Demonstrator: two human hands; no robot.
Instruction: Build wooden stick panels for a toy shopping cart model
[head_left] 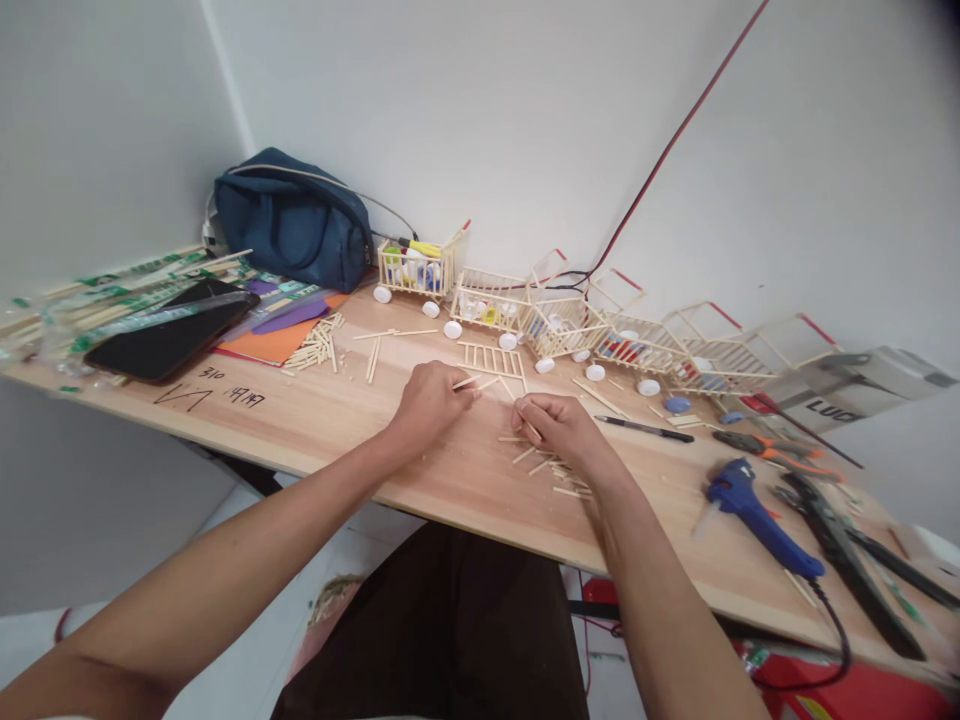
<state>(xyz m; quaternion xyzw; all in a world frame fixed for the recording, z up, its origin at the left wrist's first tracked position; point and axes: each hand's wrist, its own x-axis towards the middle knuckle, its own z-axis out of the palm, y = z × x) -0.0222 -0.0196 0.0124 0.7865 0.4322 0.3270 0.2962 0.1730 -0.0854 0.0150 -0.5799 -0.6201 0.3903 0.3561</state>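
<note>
My left hand (429,400) rests on the wooden table (315,415) with its fingers pinched around a thin wooden stick (472,380) that pokes out to the right. My right hand (559,425) is closed on another short stick (531,430), right over a scatter of cut stick pieces (559,478). A small ladder-like stick frame (491,358) lies flat just beyond both hands. Behind it stands a row of little stick carts (540,320) on white wheels, some holding coloured bits.
A blue glue gun (757,515), pliers (832,530), orange-handled cutters (780,448) and a black pen (645,428) lie to the right. A dark blue bag (296,220), a black tablet (169,335), coloured paper (281,335) and chopstick packets (112,290) sit far left. A red cable (675,135) runs up the wall.
</note>
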